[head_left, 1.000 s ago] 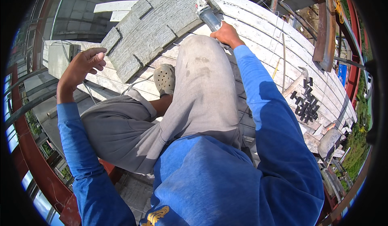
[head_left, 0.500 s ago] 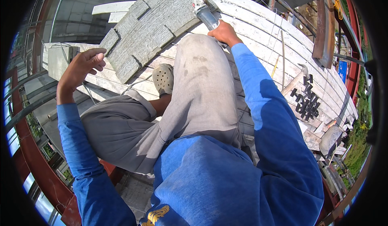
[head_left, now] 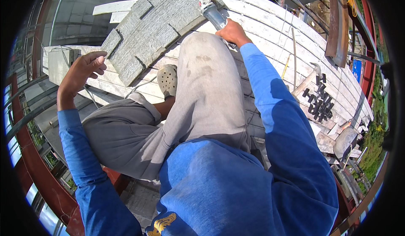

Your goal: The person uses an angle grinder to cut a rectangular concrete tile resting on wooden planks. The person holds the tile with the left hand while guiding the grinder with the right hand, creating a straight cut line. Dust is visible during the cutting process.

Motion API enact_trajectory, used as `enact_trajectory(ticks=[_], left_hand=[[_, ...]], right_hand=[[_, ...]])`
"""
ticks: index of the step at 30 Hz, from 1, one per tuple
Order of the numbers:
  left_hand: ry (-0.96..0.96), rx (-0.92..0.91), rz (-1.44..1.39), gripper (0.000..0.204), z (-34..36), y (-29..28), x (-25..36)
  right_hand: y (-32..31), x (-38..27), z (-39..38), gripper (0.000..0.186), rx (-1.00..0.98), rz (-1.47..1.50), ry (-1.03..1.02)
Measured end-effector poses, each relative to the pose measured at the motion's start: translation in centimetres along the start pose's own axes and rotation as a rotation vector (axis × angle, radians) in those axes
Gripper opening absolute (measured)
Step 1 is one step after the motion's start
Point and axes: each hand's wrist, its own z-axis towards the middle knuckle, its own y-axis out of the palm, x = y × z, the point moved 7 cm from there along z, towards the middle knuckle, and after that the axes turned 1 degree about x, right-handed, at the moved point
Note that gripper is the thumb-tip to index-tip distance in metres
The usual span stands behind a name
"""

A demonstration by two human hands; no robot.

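My right hand [head_left: 234,33] is wrapped round the grey body of an angle grinder [head_left: 214,16]. The grinder's head lies over the far right edge of a grey textured panel [head_left: 145,29], which has notches cut along its sides. Its disc is hard to make out against that panel. On the left, my left hand [head_left: 84,70] hovers in the air with its fingers partly bent and apart, holding nothing. It is nearest to the panel's left corner and a grey block [head_left: 61,65].
White planks [head_left: 270,37] form the platform under me. To the right lie a hammer [head_left: 308,80], a pile of small black pieces [head_left: 320,103], a thin stick [head_left: 294,58] and a trowel-like tool [head_left: 345,141]. A cable [head_left: 139,86] runs near my shoe. Rusty steel beams [head_left: 336,29] stand beyond.
The view has shifted slightly. My right hand keeps its hold on the grinder, which stays at the panel's edge. My left hand remains raised in nearly the same pose.
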Motion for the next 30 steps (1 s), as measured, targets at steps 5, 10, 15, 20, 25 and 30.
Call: enact_trajectory(ticks=[5, 10, 15, 20, 25, 30], left_hand=[[-0.002, -0.002, -0.029, 0.075, 0.1, -0.2, -0.2], [0.004, -0.001, -0.02, 0.072, 0.1, 0.0, 0.2], [0.0, -0.005, -0.023, 0.074, 0.4, 0.0, -0.6], [-0.012, -0.008, -0.032, 0.075, 0.5, 0.3, -0.3], [-0.025, -0.007, -0.012, 0.069, 0.8, 0.2, -0.9], [-0.041, -0.008, -0.004, 0.066, 0.9, 0.3, -1.0]], right_hand=[[0.0, 0.2, 0.2, 0.09, 0.003, 0.017, 0.002], [0.0, 0.7, -0.6, 0.099, 0.022, 0.036, 0.014], [0.1, 1.3, -0.8, 0.106, -0.011, 0.021, 0.016], [0.2, 1.0, -0.7, 0.084, 0.036, -0.016, -0.011], [-0.1, 0.6, -0.5, 0.082, 0.005, 0.011, -0.02], [-0.3, 0.2, -0.8, 0.081, 0.022, 0.025, -0.039]])
